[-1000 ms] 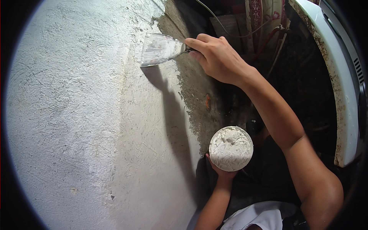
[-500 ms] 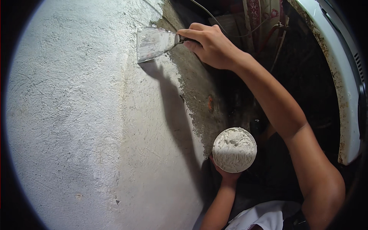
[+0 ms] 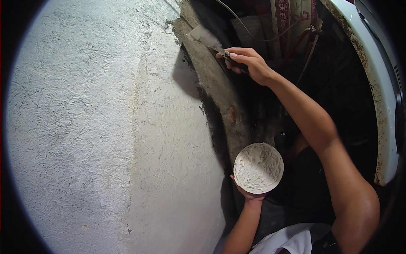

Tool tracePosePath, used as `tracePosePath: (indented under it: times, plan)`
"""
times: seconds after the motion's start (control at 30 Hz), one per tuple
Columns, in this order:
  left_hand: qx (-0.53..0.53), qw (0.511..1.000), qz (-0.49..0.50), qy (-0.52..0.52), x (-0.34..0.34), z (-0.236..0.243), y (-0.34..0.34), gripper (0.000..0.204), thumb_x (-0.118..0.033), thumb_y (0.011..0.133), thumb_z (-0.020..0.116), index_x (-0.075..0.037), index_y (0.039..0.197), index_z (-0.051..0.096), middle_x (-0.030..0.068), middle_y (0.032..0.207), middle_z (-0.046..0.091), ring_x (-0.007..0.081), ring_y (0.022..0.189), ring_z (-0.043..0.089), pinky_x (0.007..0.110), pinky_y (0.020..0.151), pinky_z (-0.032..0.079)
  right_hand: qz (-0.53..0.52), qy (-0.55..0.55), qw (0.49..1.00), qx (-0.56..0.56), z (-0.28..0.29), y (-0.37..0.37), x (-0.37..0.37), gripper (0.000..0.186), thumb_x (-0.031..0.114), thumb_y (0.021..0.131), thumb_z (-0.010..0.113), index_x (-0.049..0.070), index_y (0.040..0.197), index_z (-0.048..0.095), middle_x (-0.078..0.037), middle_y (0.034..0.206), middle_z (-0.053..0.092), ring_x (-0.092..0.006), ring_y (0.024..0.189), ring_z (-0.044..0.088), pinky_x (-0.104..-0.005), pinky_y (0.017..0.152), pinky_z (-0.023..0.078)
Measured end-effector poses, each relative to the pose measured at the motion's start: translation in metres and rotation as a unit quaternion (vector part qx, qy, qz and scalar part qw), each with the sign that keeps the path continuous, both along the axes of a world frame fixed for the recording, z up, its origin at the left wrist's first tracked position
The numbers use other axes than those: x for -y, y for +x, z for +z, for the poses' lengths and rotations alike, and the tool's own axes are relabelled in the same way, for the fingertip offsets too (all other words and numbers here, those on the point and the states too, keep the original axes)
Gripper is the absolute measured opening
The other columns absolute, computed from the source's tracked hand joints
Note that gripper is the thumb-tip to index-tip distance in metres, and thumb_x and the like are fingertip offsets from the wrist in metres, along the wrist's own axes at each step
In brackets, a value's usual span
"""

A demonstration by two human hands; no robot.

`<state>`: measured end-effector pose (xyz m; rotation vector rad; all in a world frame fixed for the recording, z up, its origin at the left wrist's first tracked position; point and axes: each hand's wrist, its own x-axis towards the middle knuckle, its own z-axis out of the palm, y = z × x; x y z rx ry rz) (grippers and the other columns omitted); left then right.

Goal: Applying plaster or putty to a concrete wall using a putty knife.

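My right hand (image 3: 249, 63) is closed round the dark handle of a putty knife (image 3: 205, 37). Its wide blade, slightly blurred, is over the bare grey-brown strip (image 3: 232, 131) beside the white-coated wall (image 3: 160, 139), and I cannot tell whether it touches. From below and behind, my left hand (image 3: 253, 196) grips a round white tub (image 3: 257, 192), its open top facing up. Whitish putty (image 3: 257, 167) with ridges and smears shows inside the tub. Most of the left fingers are hidden under it.
A ragged edge of coating runs down the wall next to the grey strip. At the right stands a curved white panel (image 3: 382, 114) with a rusty, stained edge. A thin cable (image 3: 243, 26) and red-patterned material (image 3: 282, 17) are at the back, amid dark shadow.
The putty knife has moved right, off the white wall to over the grey strip, with its blade turned. The tub stays about where it was, but its putty surface looks lower and smoother.
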<state>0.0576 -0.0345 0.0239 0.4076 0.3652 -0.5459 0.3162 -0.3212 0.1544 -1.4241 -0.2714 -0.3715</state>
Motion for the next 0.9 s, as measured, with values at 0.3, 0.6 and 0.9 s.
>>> tracePosePath:
  times: [0.3, 0.6, 0.9]
  plan:
    - [0.013, 1.0, -0.004, 0.01, -0.006, -0.001, 0.003, 0.094, -0.081, 0.093, 0.045, -0.019, 0.162, 0.036, 0.0138, 0.166, 0.035, 0.0422, 0.148, 0.038, 0.065, 0.119, 0.034, 0.13, 0.207, 0.968, -0.063, 0.004, -0.014, -0.023, 0.043, 0.027, 0.106, 0.054, -0.002, 0.137, 0.059, -0.003, 0.094, 0.063, -0.0109, 0.082, 0.053, -0.0312, 0.074, 0.044]
    - [0.012, 0.996, 0.002, -0.091, -0.009, -0.007, -0.002, 0.092, -0.08, 0.093, 0.047, -0.02, 0.162, 0.036, 0.014, 0.166, 0.035, 0.0424, 0.148, 0.038, 0.065, 0.118, 0.035, -0.156, -0.198, 0.966, 0.058, 0.012, 0.019, -0.013, 0.035, 0.029, 0.101, 0.057, -0.003, 0.114, 0.058, -0.019, 0.098, 0.063, -0.0349, 0.097, 0.062, -0.0434, 0.09, 0.047]
    - [0.02, 0.998, -0.041, 0.053, 0.0, 0.014, 0.001, 0.096, -0.085, 0.092, 0.038, -0.021, 0.163, 0.032, 0.0131, 0.167, 0.032, 0.0405, 0.151, 0.034, 0.064, 0.12, 0.034, -0.201, -0.401, 0.888, 0.105, 0.039, 0.084, -0.022, 0.021, 0.016, 0.088, 0.062, 0.004, 0.102, 0.052, -0.018, 0.103, 0.061, -0.0376, 0.107, 0.061, -0.0535, 0.084, 0.041]
